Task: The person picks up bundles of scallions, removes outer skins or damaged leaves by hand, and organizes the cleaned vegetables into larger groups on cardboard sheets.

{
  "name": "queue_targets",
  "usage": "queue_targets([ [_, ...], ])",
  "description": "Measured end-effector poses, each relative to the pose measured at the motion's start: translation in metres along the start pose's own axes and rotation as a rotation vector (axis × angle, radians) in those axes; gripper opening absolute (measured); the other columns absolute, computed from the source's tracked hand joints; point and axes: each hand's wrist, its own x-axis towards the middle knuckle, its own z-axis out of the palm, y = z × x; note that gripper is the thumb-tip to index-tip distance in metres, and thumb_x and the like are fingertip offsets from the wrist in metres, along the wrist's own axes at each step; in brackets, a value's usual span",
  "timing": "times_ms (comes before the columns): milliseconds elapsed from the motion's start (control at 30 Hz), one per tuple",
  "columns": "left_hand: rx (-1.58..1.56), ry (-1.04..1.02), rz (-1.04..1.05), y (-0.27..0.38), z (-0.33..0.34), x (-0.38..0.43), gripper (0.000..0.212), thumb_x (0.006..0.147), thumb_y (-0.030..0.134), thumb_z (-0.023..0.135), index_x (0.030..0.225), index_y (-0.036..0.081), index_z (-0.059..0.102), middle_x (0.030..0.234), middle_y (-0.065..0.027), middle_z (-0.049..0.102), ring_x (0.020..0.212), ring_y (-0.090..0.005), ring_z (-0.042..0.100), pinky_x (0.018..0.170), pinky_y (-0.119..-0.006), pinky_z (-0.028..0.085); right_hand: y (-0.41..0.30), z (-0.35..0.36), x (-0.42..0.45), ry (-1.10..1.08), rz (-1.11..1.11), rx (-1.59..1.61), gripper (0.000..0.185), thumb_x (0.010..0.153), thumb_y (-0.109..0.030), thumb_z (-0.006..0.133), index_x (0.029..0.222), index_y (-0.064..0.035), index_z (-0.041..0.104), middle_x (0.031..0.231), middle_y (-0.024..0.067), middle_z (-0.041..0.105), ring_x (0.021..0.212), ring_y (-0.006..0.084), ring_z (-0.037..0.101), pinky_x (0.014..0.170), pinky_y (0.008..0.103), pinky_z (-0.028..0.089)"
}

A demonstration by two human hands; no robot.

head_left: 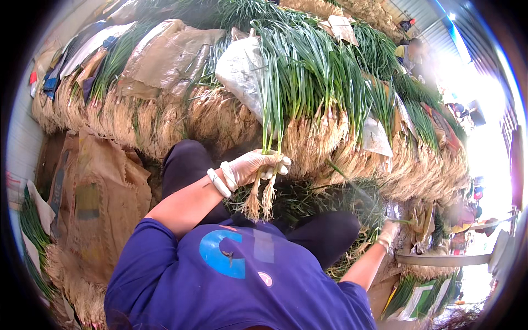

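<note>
My gloved left hand [264, 165] is closed around the lower stems of a few green garlic-like plants [272, 111]. Their leaves point away from me, and the pale roots [260, 200] hang below my fingers. Behind them, a dense row of similar plants [313, 74] shows green leaves above and a fringe of long dry roots [317, 140]. Out at the right, my gloved right hand [387, 233] is low beside a heap of loose green leaves [330, 198]. A blurred green stalk [337, 169] slants towards it; whether my fingers grip it is unclear.
Brown woven sacking [103, 198] stands at the left. A white plastic sack [243, 70] and a tan sheet [165, 53] cover parts of the row. A curved pale bar [443, 259] juts in at the right. Another person [412, 57] is at the far upper right.
</note>
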Motion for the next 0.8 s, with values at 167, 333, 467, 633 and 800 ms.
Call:
queue_targets([
  [167,-0.018,0.01,-0.017,-0.006,0.0,-0.004,0.033,0.092,0.025,0.055,0.112,-0.002,0.054,0.089,-0.0074,0.06,0.057,-0.0083,0.056,0.053,-0.026,0.055,-0.144,-0.134,-0.127,-0.544,-0.448,1.394,0.042,0.089,-0.027,0.051,0.125,-0.006,0.053,0.127,0.0139,0.054,0.104,0.0253,0.059,0.085,0.0368,0.049],
  [333,0.001,0.033,-0.006,-0.011,0.013,0.004,0.035,0.092,0.028,0.055,0.115,0.001,0.053,0.085,-0.0068,0.062,0.058,-0.0082,0.054,0.055,-0.026,0.051,-0.267,-0.189,-0.203,-1.067,-1.018,1.467,0.035,0.089,-0.017,0.058,0.122,-0.0074,0.053,0.091,0.0029,0.061,0.072,0.0112,0.054,0.068,0.0236,0.046],
  [467,0.192,0.204,-0.215,0.002,0.005,-0.012,0.046,0.088,0.039,0.06,0.119,0.006,0.056,0.076,-0.0042,0.061,0.052,-0.005,0.05,0.045,-0.018,0.038,-0.273,-0.184,-0.205,-0.681,-1.103,1.415,0.01,0.086,-0.013,0.064,0.093,-0.0052,0.063,0.079,-0.0003,0.06,0.075,0.0085,0.054,0.069,0.0224,0.045],
  [633,0.348,0.173,0.01,0.027,0.024,-0.03,0.039,0.087,0.029,0.065,0.115,0.003,0.059,0.06,0.0004,0.058,0.048,-0.0051,0.051,0.042,-0.018,0.039,-0.272,-0.145,-0.167,-0.392,-1.162,0.797,0.005,0.086,-0.009,0.06,0.09,-0.0062,0.061,0.089,0.0061,0.066,0.075,0.0153,0.062,0.07,0.0273,0.051],
  [800,0.245,0.212,0.182,0.053,0.019,-0.031,0.029,0.088,0.014,0.058,0.111,-0.002,0.059,0.06,0.0016,0.05,0.053,-0.0058,0.051,0.042,-0.021,0.047,-0.333,-0.163,-0.102,-0.043,-0.978,0.675,0.022,0.091,-0.029,0.054,0.091,-0.0079,0.059,0.09,0.0077,0.061,0.082,0.018,0.06,0.076,0.0334,0.051],
])
